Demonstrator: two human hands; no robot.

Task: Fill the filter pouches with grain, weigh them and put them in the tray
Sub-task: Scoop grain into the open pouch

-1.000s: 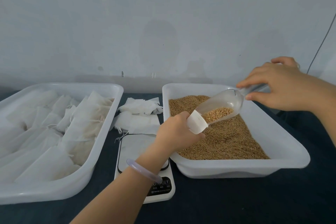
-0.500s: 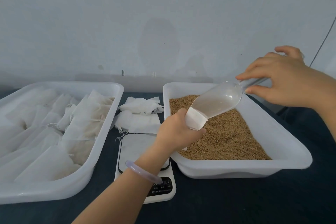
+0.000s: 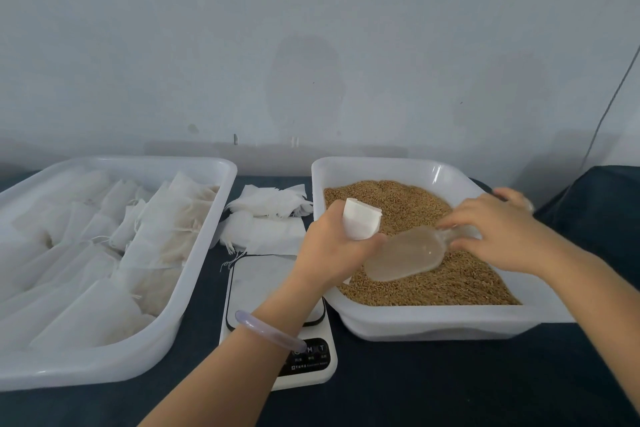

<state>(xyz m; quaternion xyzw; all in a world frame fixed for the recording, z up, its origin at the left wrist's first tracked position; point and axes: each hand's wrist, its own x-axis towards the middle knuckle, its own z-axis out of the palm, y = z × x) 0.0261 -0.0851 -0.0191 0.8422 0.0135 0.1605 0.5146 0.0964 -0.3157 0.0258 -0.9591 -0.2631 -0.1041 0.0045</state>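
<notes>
- The left hand (image 3: 332, 248), just right of the frame's centre, is closed around a white filter pouch (image 3: 362, 222). The pouch's open top stands up out of the fist, tilted a little to the right.
- A pale lilac bracelet (image 3: 268, 331) sits on that wrist, lower down the frame.
- The right hand (image 3: 498, 229), at centre right, pinches the handle of a clear plastic scoop (image 3: 405, 258) with thumb and curled fingers.
- The scoop's bowl lies low on the grain (image 3: 457, 281), with its mouth pointing to the lower left, just beside the left hand. Whether it holds any grain cannot be told.
- Both hands are over the white grain tray (image 3: 433, 321), which fills the centre right of the frame. The brown grain covers its floor.
- A white kitchen scale (image 3: 263, 282) stands at lower centre, between the two trays and partly under the left forearm.
- A loose pile of flat pouches (image 3: 266, 218) lies above the scale, at mid-frame.
- The large white tray (image 3: 104, 369) at the left holds many filled pouches (image 3: 162, 236), overlapping one another.
- Everything rests on a dark blue cloth (image 3: 450, 392). A pale wall (image 3: 311, 28) fills the upper half of the frame.
</notes>
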